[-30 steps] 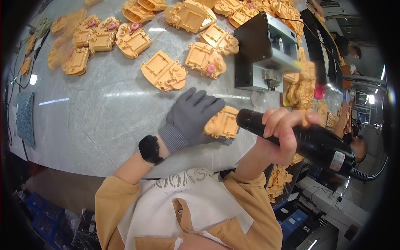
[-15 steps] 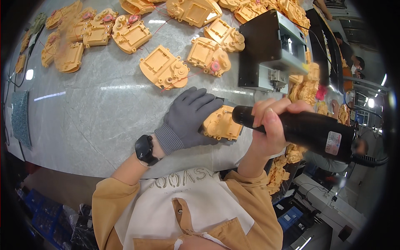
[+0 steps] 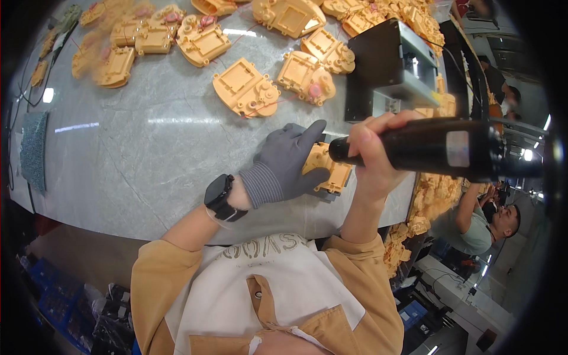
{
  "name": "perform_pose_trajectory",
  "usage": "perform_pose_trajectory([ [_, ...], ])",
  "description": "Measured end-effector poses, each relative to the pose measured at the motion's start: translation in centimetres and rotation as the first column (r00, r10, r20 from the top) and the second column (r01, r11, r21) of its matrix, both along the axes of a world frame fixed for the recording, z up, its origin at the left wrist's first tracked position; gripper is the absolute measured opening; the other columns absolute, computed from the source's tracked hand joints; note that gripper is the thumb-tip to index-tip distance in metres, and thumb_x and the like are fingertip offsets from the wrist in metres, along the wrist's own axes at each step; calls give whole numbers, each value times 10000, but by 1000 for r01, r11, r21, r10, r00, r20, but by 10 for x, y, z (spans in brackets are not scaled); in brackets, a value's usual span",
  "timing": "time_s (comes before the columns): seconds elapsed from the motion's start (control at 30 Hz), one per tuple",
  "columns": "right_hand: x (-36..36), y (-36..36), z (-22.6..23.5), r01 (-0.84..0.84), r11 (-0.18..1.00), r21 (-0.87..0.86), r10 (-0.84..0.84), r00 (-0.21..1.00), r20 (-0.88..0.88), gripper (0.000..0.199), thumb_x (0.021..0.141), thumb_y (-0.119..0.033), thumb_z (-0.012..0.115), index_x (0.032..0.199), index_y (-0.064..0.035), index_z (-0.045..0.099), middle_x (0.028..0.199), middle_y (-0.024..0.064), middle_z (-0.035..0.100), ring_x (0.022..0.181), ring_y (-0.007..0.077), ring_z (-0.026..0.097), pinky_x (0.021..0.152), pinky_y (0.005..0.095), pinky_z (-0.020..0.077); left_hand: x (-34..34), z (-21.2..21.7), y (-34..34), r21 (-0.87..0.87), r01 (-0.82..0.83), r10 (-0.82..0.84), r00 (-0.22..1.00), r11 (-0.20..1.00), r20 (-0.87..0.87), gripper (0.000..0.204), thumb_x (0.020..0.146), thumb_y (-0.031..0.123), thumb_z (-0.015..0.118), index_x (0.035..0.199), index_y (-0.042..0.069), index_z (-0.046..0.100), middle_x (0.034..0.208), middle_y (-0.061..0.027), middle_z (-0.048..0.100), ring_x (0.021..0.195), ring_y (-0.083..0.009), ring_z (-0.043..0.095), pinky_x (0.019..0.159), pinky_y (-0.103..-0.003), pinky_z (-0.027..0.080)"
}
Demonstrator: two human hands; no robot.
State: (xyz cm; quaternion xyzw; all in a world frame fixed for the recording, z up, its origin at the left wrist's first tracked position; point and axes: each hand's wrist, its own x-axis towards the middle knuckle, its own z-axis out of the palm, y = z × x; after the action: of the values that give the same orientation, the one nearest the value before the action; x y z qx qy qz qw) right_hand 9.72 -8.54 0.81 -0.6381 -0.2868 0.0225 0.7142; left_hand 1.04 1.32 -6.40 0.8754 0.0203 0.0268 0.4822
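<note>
My left hand (image 3: pixel 287 158), in a grey knitted glove, holds a yellow-orange plastic housing (image 3: pixel 338 173) down on the table. Its thumb lies over the near part of the housing and the index finger stretches along the far side. Under the housing, a dark block or fixture (image 3: pixel 327 196) shows at the edges. My bare right hand (image 3: pixel 378 148) is wrapped round a black electric screwdriver (image 3: pixel 435 147), held tilted from the right. The screwdriver's nose is at the housing's upper middle; the tip's contact is hidden.
A black and silver metal box device (image 3: pixel 387 68) stands just beyond my right hand. Several similar housings (image 3: pixel 245 89) with red wires lie across the far table. More yellow parts (image 3: pixel 435 198) are heaped at the right. A blue-grey mat (image 3: pixel 34 151) lies far left. Another person (image 3: pixel 476 228) is at the right.
My left hand's fingers have spread, and its thumb now shows over the housing. The screwdriver is still at the housing, its rear swung a little farther away. The whole view has shifted slightly.
</note>
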Motion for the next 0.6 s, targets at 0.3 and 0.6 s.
perform_pose_trajectory([
  [0.3, -17, -119, 70, -40, 797, 602, -99, 976, 196, 329, 764, -78, 505, 1090, -41, 478, 648, -7, 394, 573, 93, 395, 617, 264, 330, -87, 58, 18, -465, -302, 401, 907, 832, 128, 568, 790, 163, 647, 1271, 0, 392, 1127, -177, 534, 1024, -238, 541, 865, -337, 442],
  [0.6, -23, -126, 24, 248, 811, 530, -229, 968, -103, 361, 779, -76, 470, 1135, -52, 419, 643, 11, 369, 538, 116, 394, 616, 292, 332, -357, -114, 93, -456, -795, 881, -197, -401, -431, 507, 859, 308, 493, 1249, 5, 379, 1115, -164, 512, 890, -259, 577, 747, -305, 513],
])
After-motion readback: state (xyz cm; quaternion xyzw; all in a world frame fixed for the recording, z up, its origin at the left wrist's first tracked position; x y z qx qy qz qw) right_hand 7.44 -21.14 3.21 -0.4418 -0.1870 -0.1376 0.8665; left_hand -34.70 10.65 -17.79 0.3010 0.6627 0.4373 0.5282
